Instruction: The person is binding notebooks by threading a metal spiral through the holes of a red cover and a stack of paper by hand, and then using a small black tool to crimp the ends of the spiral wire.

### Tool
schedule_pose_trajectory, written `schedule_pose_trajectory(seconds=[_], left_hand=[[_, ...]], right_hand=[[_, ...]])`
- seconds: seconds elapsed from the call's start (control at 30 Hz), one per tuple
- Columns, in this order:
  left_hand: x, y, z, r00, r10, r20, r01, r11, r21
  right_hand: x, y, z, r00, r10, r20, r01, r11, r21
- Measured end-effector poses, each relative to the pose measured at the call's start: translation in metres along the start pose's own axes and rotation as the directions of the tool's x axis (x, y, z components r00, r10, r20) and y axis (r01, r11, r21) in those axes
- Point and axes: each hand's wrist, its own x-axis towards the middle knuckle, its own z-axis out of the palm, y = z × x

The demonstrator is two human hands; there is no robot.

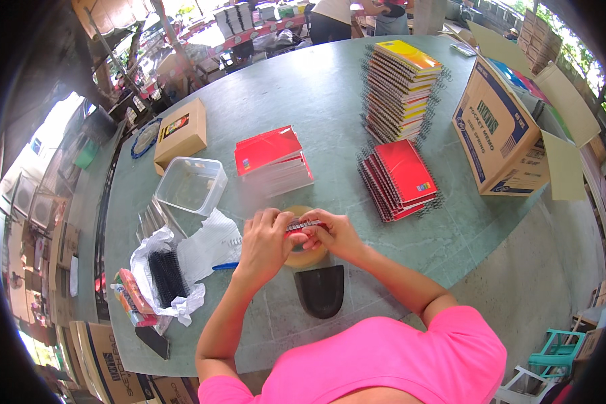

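My left hand (265,241) and my right hand (339,237) meet over the near middle of the table, fingers closed on a small red notebook (304,226). Its edge with a row of binding holes or wire loops faces up between my fingertips; which of the two I cannot make out. Partly hidden beneath my hands is a round, yellowish tape roll (311,258). A black, round-ended piece (320,292) lies nearer to me. Beyond my hands stands a stack of red notebook covers and pages (271,156) without visible spirals. Spiral-bound red notebooks (400,176) are piled to the right.
Black spiral wires (167,275) lie on crumpled white paper (194,296) at left, near a blue pen (225,266). A clear plastic tub (192,184) and a brown box (182,135) stand behind. A tall notebook stack (402,87) and an open carton (495,131) are at right.
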Motion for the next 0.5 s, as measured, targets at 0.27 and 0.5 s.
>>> schedule_pose_trajectory(seconds=[0.27,0.5], left_hand=[[0.005,0.003,0.001,1.0,-0.014,-0.001,0.014,1.0,-0.028],[0.004,0.0,0.0,0.999,-0.027,0.03,0.029,0.998,-0.052]], right_hand=[[-0.001,0.003,-0.002,0.999,0.034,0.029,-0.035,0.999,0.038],[-0.004,-0.004,0.001,0.996,0.089,0.007,-0.089,0.987,0.132]])
